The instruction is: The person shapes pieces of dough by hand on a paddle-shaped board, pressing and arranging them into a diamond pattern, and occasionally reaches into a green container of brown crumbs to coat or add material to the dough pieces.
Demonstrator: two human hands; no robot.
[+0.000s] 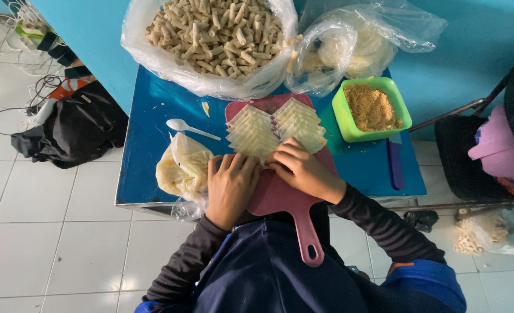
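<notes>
A dusty-pink plastic cutting board with a long handle (286, 200) lies on the glossy blue surface (147, 150). On the board, two rows of pale cream, square pastry wrappers (274, 128) overlap in a zigzag, sawtooth pattern. At ten o'clock from the board sits a white plastic spoon (181, 126); at nine o'clock, a clear bag of pale yellow wrappers (183, 165). At two o'clock, a bright lime-green square tub (347, 124) holds golden-brown crumbs (372, 107). At twelve o'clock, a translucent white bag (147, 52) holds beige rolled sticks (216, 35). The wall (471, 35) is turquoise; the floor tiles (42, 232) are white with grey grout lines.
</notes>
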